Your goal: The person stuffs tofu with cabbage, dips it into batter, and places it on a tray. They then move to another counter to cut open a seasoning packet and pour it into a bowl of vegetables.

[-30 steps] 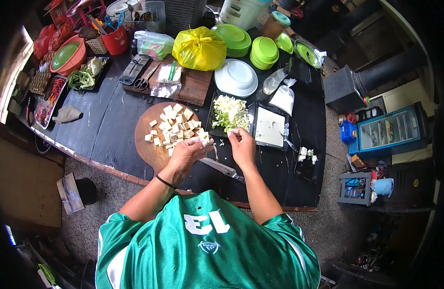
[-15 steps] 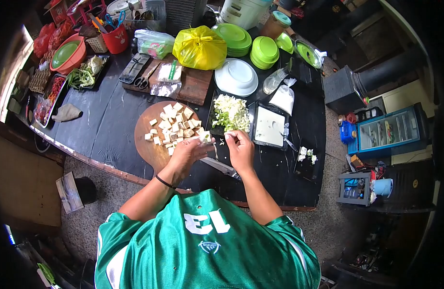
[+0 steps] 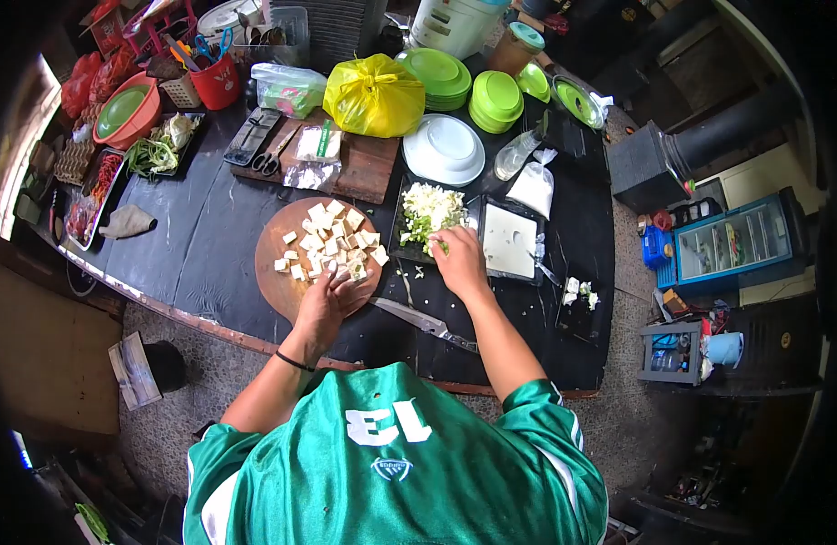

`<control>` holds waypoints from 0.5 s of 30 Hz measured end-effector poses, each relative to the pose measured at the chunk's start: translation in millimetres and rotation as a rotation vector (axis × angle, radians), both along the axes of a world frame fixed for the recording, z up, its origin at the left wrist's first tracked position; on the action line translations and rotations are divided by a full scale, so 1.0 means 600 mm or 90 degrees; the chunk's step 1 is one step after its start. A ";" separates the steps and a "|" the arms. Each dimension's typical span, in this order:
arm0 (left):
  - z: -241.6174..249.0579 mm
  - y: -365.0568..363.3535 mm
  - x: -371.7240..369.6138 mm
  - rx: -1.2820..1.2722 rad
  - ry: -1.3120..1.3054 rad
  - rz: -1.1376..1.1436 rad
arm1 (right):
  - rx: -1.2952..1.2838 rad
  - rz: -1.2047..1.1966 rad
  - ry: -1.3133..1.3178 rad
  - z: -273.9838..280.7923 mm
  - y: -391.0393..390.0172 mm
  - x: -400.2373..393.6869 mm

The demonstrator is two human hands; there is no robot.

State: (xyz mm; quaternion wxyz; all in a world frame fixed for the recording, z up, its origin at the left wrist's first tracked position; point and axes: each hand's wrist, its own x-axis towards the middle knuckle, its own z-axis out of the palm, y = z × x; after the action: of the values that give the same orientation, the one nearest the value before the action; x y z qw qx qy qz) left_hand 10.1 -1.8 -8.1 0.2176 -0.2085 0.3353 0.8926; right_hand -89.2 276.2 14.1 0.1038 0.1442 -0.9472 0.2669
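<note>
My left hand (image 3: 324, 303) is at the near edge of a round wooden board (image 3: 275, 238), its fingers curled around a tofu cube (image 3: 356, 270) with a greenish top. More pale tofu cubes (image 3: 326, 231) with browned sides are heaped on the board. To the right, my right hand (image 3: 460, 262) reaches into the near side of a dark tray of chopped white and green vegetables (image 3: 429, 207). Its fingertips pinch a bit of them. Between my wrists a knife (image 3: 416, 318) lies on the black tabletop.
Right of the vegetables is a tray of white batter (image 3: 509, 240), beside a bag of white powder (image 3: 533, 189). White plates (image 3: 444, 150), green plates (image 3: 434, 74) and a yellow bag (image 3: 375, 95) stand farther back. Scissors (image 3: 271, 156) rest on a rectangular board (image 3: 364, 173).
My hands have moved apart. The left went left and down over the board with the tofu cube; the right moved up and right to the chopped vegetables, uncovering more of the knife.
</note>
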 end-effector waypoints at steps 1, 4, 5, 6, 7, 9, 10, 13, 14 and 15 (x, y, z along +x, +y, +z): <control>0.000 -0.004 0.002 0.001 0.002 0.016 | -0.002 0.001 0.002 0.003 -0.005 -0.011; 0.022 -0.014 0.010 -0.015 -0.018 0.029 | 0.136 0.038 -0.012 0.004 -0.026 -0.047; 0.017 -0.017 0.011 -0.016 -0.019 0.032 | 0.135 0.041 -0.013 0.001 -0.031 -0.061; 0.008 -0.020 0.011 -0.024 -0.017 0.036 | 0.157 0.016 0.011 -0.005 -0.033 -0.076; 0.001 -0.022 0.012 -0.033 -0.015 0.040 | 0.178 -0.009 0.035 -0.010 -0.033 -0.087; -0.008 -0.027 0.015 -0.033 -0.014 0.046 | 0.185 0.000 0.031 -0.011 -0.032 -0.097; -0.009 -0.029 0.014 -0.034 -0.011 0.050 | 0.222 0.018 0.023 -0.007 -0.032 -0.099; -0.006 -0.029 0.013 -0.034 -0.024 0.062 | 0.255 0.046 0.028 -0.009 -0.028 -0.108; -0.005 -0.029 0.014 -0.033 -0.025 0.063 | 0.238 0.028 0.027 -0.012 -0.024 -0.110; -0.001 -0.029 0.014 -0.028 -0.018 0.058 | 0.220 0.009 0.027 -0.011 -0.023 -0.112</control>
State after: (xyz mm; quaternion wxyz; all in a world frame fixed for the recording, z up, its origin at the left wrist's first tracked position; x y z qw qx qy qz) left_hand 18.5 -19.4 -8.6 0.1766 -0.2412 0.3416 0.8910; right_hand -156.3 262.2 7.4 0.0958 0.1724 -0.9755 0.0975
